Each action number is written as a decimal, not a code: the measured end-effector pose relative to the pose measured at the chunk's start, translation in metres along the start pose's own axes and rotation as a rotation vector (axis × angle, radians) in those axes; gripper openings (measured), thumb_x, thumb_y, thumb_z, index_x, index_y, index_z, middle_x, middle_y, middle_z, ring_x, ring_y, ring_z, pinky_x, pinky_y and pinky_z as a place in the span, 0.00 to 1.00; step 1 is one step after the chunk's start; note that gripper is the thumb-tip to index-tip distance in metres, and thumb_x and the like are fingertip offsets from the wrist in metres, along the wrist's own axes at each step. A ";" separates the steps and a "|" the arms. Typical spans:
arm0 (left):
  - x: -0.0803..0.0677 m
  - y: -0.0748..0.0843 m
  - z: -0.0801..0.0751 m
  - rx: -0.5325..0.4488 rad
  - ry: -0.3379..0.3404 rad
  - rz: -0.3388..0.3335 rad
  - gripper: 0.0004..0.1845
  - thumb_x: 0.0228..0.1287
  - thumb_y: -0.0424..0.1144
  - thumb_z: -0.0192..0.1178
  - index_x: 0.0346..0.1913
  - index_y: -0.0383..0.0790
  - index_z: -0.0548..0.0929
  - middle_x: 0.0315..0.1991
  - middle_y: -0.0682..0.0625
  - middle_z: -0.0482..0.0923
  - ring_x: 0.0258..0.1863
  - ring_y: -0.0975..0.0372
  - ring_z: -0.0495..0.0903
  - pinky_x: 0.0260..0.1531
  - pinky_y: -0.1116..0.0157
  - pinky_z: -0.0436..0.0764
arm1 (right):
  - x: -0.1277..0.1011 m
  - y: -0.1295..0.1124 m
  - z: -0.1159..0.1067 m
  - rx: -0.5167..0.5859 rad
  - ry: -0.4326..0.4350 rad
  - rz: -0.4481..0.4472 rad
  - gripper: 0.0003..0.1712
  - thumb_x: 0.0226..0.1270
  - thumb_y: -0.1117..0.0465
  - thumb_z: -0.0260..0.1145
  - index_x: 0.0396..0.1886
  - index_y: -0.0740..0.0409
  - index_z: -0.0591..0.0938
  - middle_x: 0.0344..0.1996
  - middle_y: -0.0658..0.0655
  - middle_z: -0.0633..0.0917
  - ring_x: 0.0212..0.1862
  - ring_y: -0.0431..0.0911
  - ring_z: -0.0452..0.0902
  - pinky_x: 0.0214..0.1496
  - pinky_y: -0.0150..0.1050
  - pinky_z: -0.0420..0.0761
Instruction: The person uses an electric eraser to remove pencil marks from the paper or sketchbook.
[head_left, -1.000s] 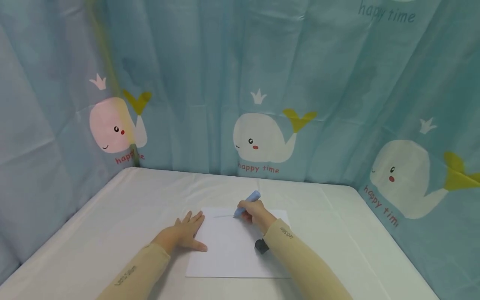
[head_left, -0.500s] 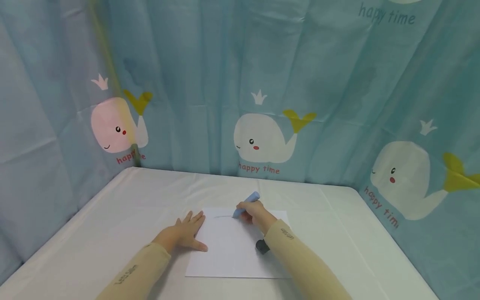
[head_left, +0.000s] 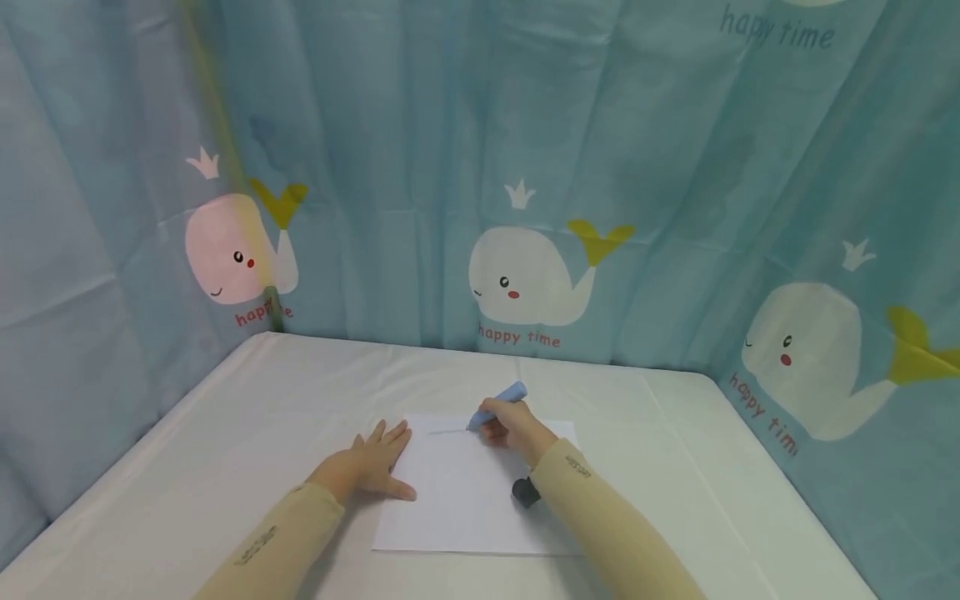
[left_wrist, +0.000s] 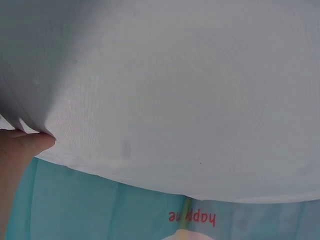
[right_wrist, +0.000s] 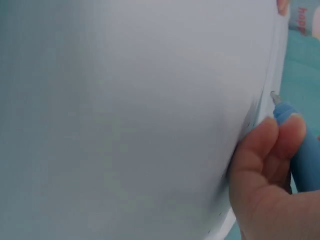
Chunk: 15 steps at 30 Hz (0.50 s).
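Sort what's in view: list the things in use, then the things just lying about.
In use: blue pen gripped by right hand; white paper pressed flat by left hand.
Lying about: small black object on the paper; whale-print curtain; white table.

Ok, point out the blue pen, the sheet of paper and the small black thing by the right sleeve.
blue pen (head_left: 501, 402), head view, mid barrel
sheet of paper (head_left: 457, 492), head view, bare middle
small black thing (head_left: 523, 493), head view, its centre

White table (head_left: 225, 433) with a cloth cover, boxed in on three sides by teal curtain (head_left: 420, 125). Curtain print: whales (head_left: 525, 279), crowns, "happy time" text. Yellow-green pole (head_left: 217, 125) at back-left corner. Light is soft and even.
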<state>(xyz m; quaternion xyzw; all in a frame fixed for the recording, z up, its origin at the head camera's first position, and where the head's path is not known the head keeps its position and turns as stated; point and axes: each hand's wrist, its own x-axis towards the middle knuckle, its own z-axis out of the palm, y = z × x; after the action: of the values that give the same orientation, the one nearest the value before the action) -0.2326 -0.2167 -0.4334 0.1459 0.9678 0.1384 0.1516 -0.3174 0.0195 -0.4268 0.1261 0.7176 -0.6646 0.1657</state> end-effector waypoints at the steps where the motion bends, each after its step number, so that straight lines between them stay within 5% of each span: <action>1: 0.000 0.000 0.000 0.006 0.001 -0.001 0.59 0.47 0.64 0.70 0.73 0.29 0.56 0.75 0.35 0.47 0.72 0.34 0.41 0.63 0.31 0.47 | 0.000 0.000 0.001 -0.007 0.009 -0.004 0.16 0.59 0.64 0.64 0.44 0.68 0.76 0.17 0.54 0.78 0.18 0.41 0.72 0.24 0.32 0.76; 9: -0.001 0.003 -0.002 0.019 0.003 -0.017 0.59 0.47 0.64 0.70 0.73 0.29 0.57 0.75 0.35 0.48 0.72 0.34 0.41 0.63 0.32 0.47 | -0.001 -0.003 0.007 -0.048 0.138 0.005 0.27 0.55 0.64 0.67 0.52 0.71 0.69 0.19 0.55 0.77 0.16 0.40 0.71 0.21 0.30 0.73; 15: -0.001 0.003 -0.001 0.021 0.004 -0.010 0.59 0.47 0.64 0.70 0.73 0.29 0.57 0.75 0.35 0.48 0.72 0.34 0.42 0.63 0.32 0.48 | -0.001 -0.004 0.007 -0.075 0.105 0.005 0.24 0.56 0.64 0.67 0.49 0.71 0.71 0.18 0.55 0.77 0.17 0.40 0.71 0.22 0.29 0.73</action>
<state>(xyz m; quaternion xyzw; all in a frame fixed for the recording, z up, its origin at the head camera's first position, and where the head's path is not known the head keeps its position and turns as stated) -0.2316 -0.2145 -0.4311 0.1425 0.9702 0.1277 0.1489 -0.3177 0.0119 -0.4236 0.1563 0.7495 -0.6292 0.1339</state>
